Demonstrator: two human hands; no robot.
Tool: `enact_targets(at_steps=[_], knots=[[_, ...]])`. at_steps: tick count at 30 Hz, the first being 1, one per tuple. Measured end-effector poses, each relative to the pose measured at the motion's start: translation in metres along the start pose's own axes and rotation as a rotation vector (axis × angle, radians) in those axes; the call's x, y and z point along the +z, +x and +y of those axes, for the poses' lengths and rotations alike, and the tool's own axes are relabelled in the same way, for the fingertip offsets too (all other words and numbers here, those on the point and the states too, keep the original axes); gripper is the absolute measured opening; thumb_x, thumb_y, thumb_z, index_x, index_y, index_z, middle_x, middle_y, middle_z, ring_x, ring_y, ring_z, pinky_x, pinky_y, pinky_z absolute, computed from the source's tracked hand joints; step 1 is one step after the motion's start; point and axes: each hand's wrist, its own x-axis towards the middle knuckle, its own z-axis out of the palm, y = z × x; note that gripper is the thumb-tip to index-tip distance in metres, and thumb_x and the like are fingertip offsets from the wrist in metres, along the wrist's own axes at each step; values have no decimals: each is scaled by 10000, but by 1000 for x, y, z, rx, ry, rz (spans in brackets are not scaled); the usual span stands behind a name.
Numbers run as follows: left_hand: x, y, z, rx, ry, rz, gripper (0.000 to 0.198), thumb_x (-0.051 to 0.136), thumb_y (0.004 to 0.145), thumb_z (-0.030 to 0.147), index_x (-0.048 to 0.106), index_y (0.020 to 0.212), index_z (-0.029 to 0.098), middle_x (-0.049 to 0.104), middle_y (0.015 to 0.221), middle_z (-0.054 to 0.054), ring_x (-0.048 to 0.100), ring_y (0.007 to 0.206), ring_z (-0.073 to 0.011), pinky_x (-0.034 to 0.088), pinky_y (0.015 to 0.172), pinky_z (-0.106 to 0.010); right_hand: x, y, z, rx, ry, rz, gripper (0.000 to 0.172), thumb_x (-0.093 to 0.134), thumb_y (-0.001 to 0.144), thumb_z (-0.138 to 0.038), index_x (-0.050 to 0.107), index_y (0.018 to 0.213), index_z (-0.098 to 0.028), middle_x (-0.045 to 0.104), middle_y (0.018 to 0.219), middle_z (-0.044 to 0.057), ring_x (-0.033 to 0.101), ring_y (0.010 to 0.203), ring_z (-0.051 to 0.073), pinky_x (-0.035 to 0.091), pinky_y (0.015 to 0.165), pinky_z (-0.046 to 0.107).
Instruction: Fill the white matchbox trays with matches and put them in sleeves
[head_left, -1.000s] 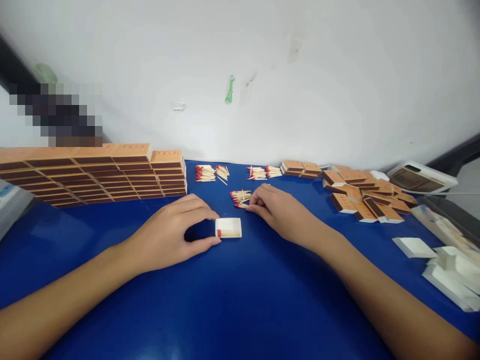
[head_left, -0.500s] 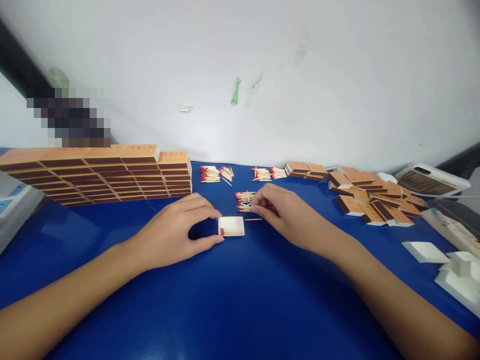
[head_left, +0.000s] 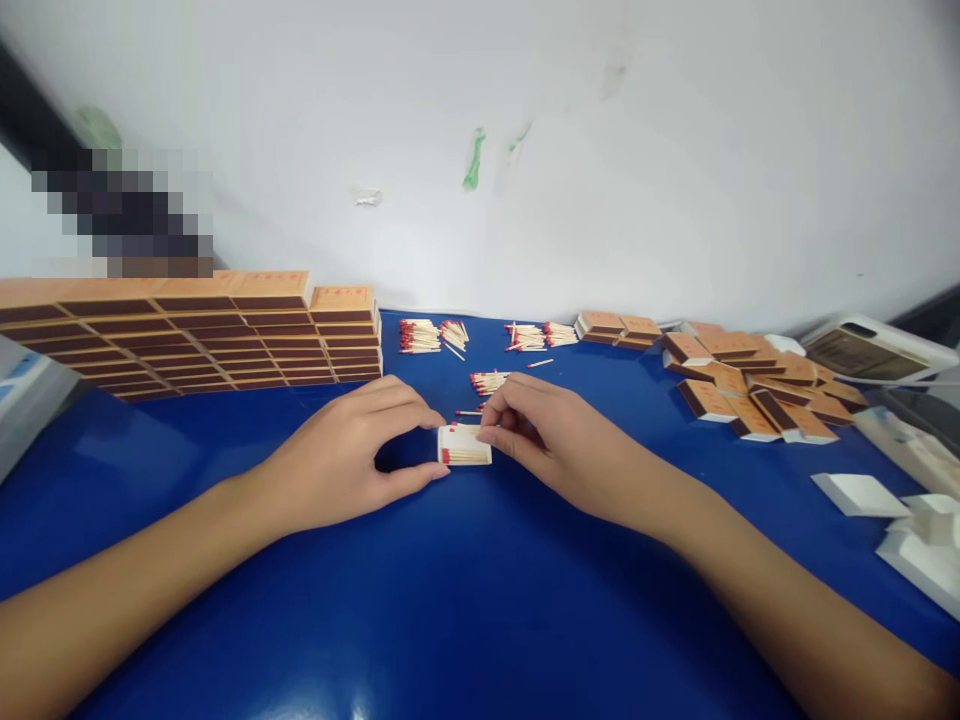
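My left hand (head_left: 352, 455) grips the left end of a small white matchbox tray (head_left: 465, 441) between thumb and fingertips. Along the tray's near side lies a row of red-headed matches (head_left: 466, 456). Over the tray's right end, my right hand (head_left: 555, 425) pinches matches (head_left: 460, 428), their red heads pointing left inside the tray. How many it holds I cannot make out. Just beyond, a small pile of matches (head_left: 489, 382) is partly hidden by the right fingers, with a single match (head_left: 466, 413) in front of it.
Stacked matchboxes (head_left: 277, 318) form a wall at the left. Further match piles (head_left: 418, 337) lie near the white wall (head_left: 570, 220). At the right are a heap of matchboxes (head_left: 757, 385), white empty trays (head_left: 862, 495) and a phone-like object (head_left: 862, 350) on the blue table (head_left: 420, 610).
My right hand has moved left from the match pile to the tray, bringing matches over it. The left hand still grips the tray. A loose match now lies further back.
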Motion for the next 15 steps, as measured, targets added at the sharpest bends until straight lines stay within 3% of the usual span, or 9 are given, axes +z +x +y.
enact_targets(at_steps=[15], knots=[[0, -2, 3, 21, 0, -6, 213, 729, 991, 283, 734, 1194, 218, 742, 1113, -57, 661, 1048, -218, 552, 919, -357, 3, -2, -6, 29, -13, -39, 53, 596, 1040, -202, 619, 993, -212, 659, 1011, 41, 601, 866, 170, 460, 740, 307]])
